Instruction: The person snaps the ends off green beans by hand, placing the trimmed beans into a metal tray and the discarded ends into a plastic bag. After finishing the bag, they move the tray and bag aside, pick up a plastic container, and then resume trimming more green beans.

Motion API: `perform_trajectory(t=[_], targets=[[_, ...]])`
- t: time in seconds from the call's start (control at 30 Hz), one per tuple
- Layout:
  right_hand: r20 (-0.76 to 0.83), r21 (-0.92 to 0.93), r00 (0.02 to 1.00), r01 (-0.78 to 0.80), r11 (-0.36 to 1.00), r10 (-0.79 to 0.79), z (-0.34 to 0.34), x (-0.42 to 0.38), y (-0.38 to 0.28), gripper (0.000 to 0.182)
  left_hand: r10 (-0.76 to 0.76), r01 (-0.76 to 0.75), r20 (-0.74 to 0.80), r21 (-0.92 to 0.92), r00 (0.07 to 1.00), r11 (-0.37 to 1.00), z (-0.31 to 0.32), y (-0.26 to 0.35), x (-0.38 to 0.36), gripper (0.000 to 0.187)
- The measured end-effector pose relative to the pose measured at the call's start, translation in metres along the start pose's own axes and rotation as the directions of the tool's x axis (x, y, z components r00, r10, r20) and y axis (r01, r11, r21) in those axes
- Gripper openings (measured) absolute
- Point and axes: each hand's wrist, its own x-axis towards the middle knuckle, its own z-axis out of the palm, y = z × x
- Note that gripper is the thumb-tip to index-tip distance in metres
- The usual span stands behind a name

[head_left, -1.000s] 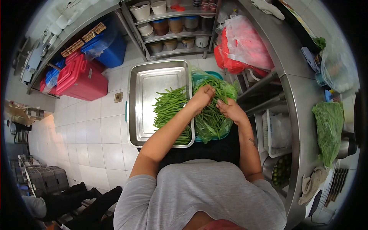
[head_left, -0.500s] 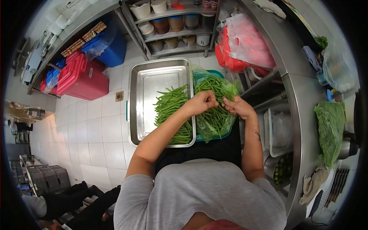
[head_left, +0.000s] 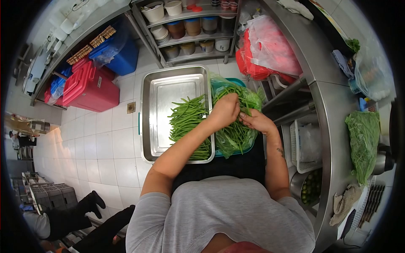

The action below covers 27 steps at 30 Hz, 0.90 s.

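My left hand (head_left: 226, 110) is closed over the right-hand heap of green beans (head_left: 235, 134), its fingers bent inward; what it pinches is too small to make out. Close beside it, my right hand (head_left: 256, 121) grips a green bean (head_left: 246, 110) between thumb and fingers. That heap lies in an open clear plastic bag (head_left: 226, 147) inside a teal container (head_left: 237, 81). To the left, a steel tray (head_left: 145, 105) holds a pile of green beans (head_left: 187, 120) along its right side.
Metal shelves (head_left: 185, 39) with tubs stand ahead. A red bin (head_left: 93, 86) and a blue bin (head_left: 124, 55) are at the left. A steel counter (head_left: 333, 139) with bagged greens (head_left: 363, 143) runs along the right. Another person's legs (head_left: 74, 215) show at lower left.
My left hand has moved slightly right and up, and my right hand slightly left, so they are closer together. The other person's foot at lower left has come into clearer view.
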Motion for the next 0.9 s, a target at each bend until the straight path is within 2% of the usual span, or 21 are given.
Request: perform_trajectory(t=[0.03, 0.1, 0.13, 0.23, 0.33, 0.37, 0.43, 0.47, 0.53, 0.67, 0.77, 0.83, 0.87, 0.9], targets=[[-0.026, -0.003, 1.000, 0.015, 1.000, -0.015, 0.003, 0.000, 0.001, 0.037, 0.047, -0.046, -0.006, 0.076, 0.999, 0.996, 0.002, 0.003, -0.003, 0.009], [-0.095, -0.387, 0.995, 0.002, 0.922, -0.042, 0.009, -0.001, -0.001, 0.042, 0.138, -0.133, -0.007, 0.227, 0.990, 0.965, 0.004, 0.008, -0.011, 0.012], [-0.126, -0.559, 0.990, -0.016, 0.829, -0.067, 0.011, -0.002, -0.003, 0.045, 0.083, -0.081, -0.001, 0.227, 0.997, 0.970, 0.006, 0.002, -0.014, 0.012], [-0.089, -0.354, 0.994, -0.098, 0.930, 0.070, 0.011, -0.008, -0.016, 0.051, -0.066, 0.064, 0.010, 0.169, 0.998, 0.984, 0.011, -0.019, -0.016, 0.013], [-0.163, -0.425, 0.987, -0.070, 0.903, -0.001, 0.010, -0.005, -0.004, 0.051, -0.261, 0.262, 0.034, -0.223, 0.965, 0.939, 0.001, -0.021, -0.011, 0.014], [-0.201, -0.440, 0.980, -0.082, 0.894, -0.009, 0.011, -0.003, -0.001, 0.050, -0.269, 0.252, -0.001, -0.347, 0.963, 0.903, 0.004, -0.024, -0.012, 0.009], [-0.268, -0.469, 0.963, -0.105, 0.877, -0.028, 0.015, 0.000, 0.001, 0.048, -0.351, 0.360, 0.106, -0.452, 0.930, 0.816, -0.007, -0.006, -0.008, 0.006], [-0.265, -0.508, 0.964, -0.113, 0.854, -0.031, 0.016, 0.000, -0.002, 0.046, -0.385, 0.413, 0.165, -0.498, 0.908, 0.762, -0.012, 0.003, -0.007, 0.005], [-0.264, -0.581, 0.964, -0.129, 0.804, -0.036, 0.020, -0.004, -0.017, 0.042, -0.408, 0.428, 0.155, -0.493, 0.900, 0.758, -0.013, 0.011, -0.007, 0.006], [-0.290, -0.630, 0.947, -0.079, 0.772, -0.140, 0.024, -0.001, -0.007, 0.033, -0.439, 0.452, 0.154, -0.504, 0.885, 0.736, -0.009, 0.014, -0.010, 0.009], [-0.300, -0.624, 0.936, -0.045, 0.780, -0.185, 0.026, -0.001, -0.002, 0.028, -0.446, 0.566, 0.382, -0.712, 0.809, 0.416, -0.017, 0.036, -0.012, 0.011], [-0.273, -0.606, 0.934, 0.019, 0.795, -0.230, 0.026, 0.003, 0.004, 0.027, -0.377, 0.638, 0.536, -0.732, 0.755, 0.238, -0.016, 0.040, -0.022, 0.012], [-0.323, -0.596, 0.912, 0.012, 0.803, -0.254, 0.026, 0.006, 0.007, 0.025, -0.327, 0.673, 0.606, -0.725, 0.725, 0.147, -0.015, 0.044, -0.028, 0.012], [-0.373, -0.585, 0.886, 0.006, 0.811, -0.276, 0.026, 0.009, 0.009, 0.024, -0.269, 0.675, 0.628, -0.724, 0.730, 0.143, -0.016, 0.051, -0.033, 0.015]])
